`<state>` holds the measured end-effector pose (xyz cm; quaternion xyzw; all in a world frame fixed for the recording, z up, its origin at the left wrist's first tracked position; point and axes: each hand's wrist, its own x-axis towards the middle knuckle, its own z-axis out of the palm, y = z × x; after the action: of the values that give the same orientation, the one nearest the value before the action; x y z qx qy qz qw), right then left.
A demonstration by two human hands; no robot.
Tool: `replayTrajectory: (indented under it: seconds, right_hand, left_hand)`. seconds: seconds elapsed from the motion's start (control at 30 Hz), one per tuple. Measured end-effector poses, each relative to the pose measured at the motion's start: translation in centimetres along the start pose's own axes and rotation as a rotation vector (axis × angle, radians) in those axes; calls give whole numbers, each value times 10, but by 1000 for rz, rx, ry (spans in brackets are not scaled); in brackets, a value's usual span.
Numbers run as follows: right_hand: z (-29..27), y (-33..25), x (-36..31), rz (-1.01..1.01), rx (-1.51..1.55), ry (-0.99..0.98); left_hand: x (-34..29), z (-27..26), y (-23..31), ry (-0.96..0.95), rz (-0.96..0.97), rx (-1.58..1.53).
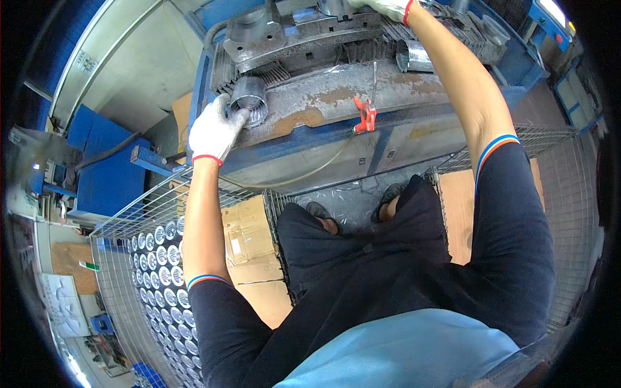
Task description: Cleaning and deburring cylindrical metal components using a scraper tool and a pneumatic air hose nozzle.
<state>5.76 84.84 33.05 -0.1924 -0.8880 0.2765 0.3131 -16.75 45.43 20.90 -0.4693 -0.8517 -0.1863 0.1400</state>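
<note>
My left hand (217, 131), in a white glove with a red cuff, is closed on the lower left side of a shiny metal cylinder (249, 96). That cylinder sits at the left front of the machine bed, its ribbed open end toward me. My right hand (387, 8), gloved the same way, reaches to the top edge of the view. Its fingers are partly cut off there, close to another metal cylinder (335, 6) in the machine's fixture. A third metal cylinder (415, 57) lies on the bed below my right forearm.
A red air gun (365, 116) with a thin nozzle rests at the front edge of the machine bed (349, 90). On my left, a wire cage (113, 284) holds many finned round metal parts (165, 277). Cardboard (249, 236) lies beside my legs. A blue control box (553, 22) stands upper right.
</note>
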Motion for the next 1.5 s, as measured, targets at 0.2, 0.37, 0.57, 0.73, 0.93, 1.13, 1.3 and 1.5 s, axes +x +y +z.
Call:
replayTrajectory:
  seconds: [0.2,0.37,0.57,0.73,0.93,1.13,1.3,1.5]
  right_hand:
    - [17,-23,-18,33,-34,34]
    - [18,-15,-16,118,-214,109]
    - [16,-24,-30,172,-220,156]
    - [14,-17,-44,153,-304,93]
    - [-34,38,-100,-20,97,394]
    - [-98,59,-195,174,-34,405]
    - [-135,158,-261,258,-320,359]
    - [-150,200,-313,538,-157,269]
  left_hand:
    - [13,15,-6,-29,-8,112]
    - [-1,12,1,199,62,-26]
    - [-12,4,8,450,120,-381]
    - [6,-14,33,572,234,-307]
    - [71,-51,56,663,251,35]
    - [131,-67,96,292,178,520]
    - [141,-66,72,336,112,263]
    - [138,-55,62,343,89,23]
